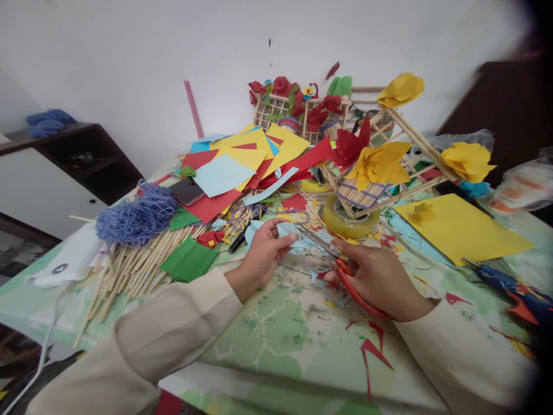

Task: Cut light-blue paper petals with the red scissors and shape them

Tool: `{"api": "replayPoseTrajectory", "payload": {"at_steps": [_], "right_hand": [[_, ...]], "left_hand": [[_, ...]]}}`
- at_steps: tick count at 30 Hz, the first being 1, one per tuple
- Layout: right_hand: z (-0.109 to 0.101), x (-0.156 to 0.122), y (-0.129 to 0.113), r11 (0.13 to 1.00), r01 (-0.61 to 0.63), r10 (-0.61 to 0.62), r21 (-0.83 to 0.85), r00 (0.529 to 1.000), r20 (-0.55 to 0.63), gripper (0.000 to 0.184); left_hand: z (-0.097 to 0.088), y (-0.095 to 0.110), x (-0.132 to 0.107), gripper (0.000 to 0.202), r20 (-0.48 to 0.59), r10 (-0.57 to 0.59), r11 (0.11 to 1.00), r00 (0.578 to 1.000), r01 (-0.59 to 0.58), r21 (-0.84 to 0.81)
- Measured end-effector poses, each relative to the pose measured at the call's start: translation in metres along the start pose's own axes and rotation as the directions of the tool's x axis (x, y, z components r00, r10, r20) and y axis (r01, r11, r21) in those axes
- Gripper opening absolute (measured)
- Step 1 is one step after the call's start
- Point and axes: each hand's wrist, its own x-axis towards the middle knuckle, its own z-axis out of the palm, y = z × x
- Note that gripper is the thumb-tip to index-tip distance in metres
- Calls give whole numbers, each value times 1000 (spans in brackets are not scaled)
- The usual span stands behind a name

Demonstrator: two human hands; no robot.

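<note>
My left hand point(264, 253) pinches a small piece of light blue paper point(287, 231) between thumb and fingers, above the middle of the table. More light blue paper shows behind that hand. Gripped by their red handles, the scissors point(322, 243) are in my right hand point(378, 279), and their blades point left towards the blue paper. The blade tips are close to the paper's right edge; whether they touch it I cannot tell. Blue paper scraps point(314, 273) lie on the table just below the blades.
Purple yarn point(138, 213) and thin wooden sticks point(129, 268) lie at left, near a green paper sheet point(190, 258). Coloured paper point(246, 150) is piled behind. A stick frame with yellow paper flowers point(380, 166) stands by a tape roll point(330, 216). A blue glue gun point(510, 285) rests far right.
</note>
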Motion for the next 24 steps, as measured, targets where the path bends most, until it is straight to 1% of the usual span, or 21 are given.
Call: {"api": "replayPoseTrajectory", "payload": {"at_steps": [4, 15, 19, 24], "right_hand": [[1, -1, 0, 1000, 14, -14, 2, 1000, 21, 58], [2, -1, 1, 999, 32, -32, 15, 999, 27, 58], [3, -1, 2, 999, 48, -49, 24, 998, 27, 57], [2, -1, 2, 997, 34, -37, 67, 998, 44, 57]], "left_hand": [[0, 0, -1, 51, 6, 11, 1000, 1000, -11, 18], [2, -3, -6, 48, 105, -24, 1000, 994, 25, -13], [2, -3, -5, 47, 107, -23, 999, 994, 25, -22], [2, -2, -4, 49, 92, -24, 1000, 995, 24, -3]]}}
